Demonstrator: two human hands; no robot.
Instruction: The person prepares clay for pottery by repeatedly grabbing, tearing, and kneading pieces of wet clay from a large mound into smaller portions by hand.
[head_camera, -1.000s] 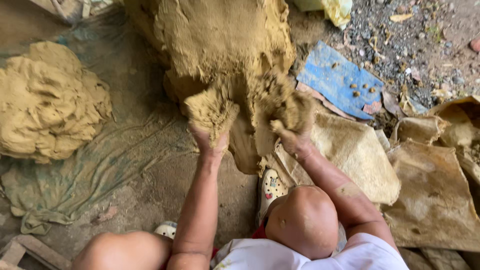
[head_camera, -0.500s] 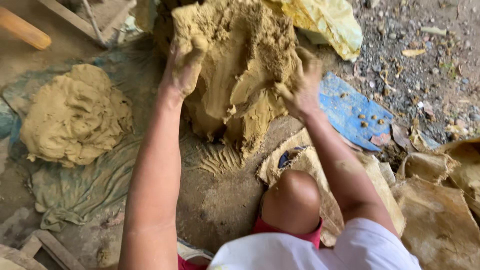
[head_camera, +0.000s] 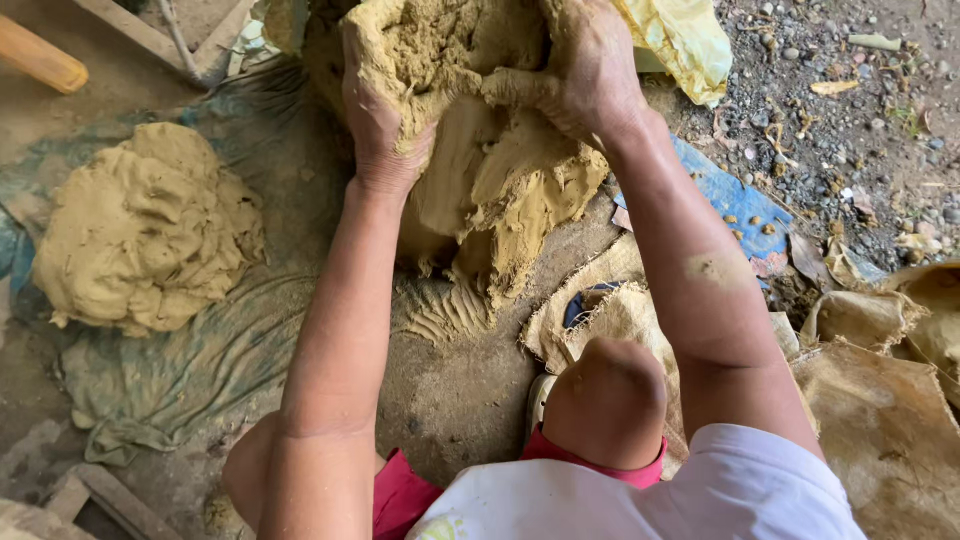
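Observation:
A big mound of wet tan clay (head_camera: 500, 170) stands on the ground in front of me. My left hand (head_camera: 375, 120) grips a lump of clay at the mound's upper left, fingers sunk into it. At the upper right my right hand (head_camera: 580, 75) clutches the clay too, coated in mud. A second, rounded heap of clay (head_camera: 145, 230) lies to the left on a muddy grey-green sheet (head_camera: 190, 370). My knee (head_camera: 605, 400) is below the mound.
Burlap sacks (head_camera: 880, 410) lie at the right, with a blue scrap (head_camera: 735, 205) and gravel beyond. A yellow plastic bag (head_camera: 685, 40) sits behind the mound. Wooden pieces (head_camera: 40, 55) are at the top left, more wood at the bottom left.
Both hands have climbed from the mound's lower edge to its top and now dig into it. The view has shifted closer over the clay.

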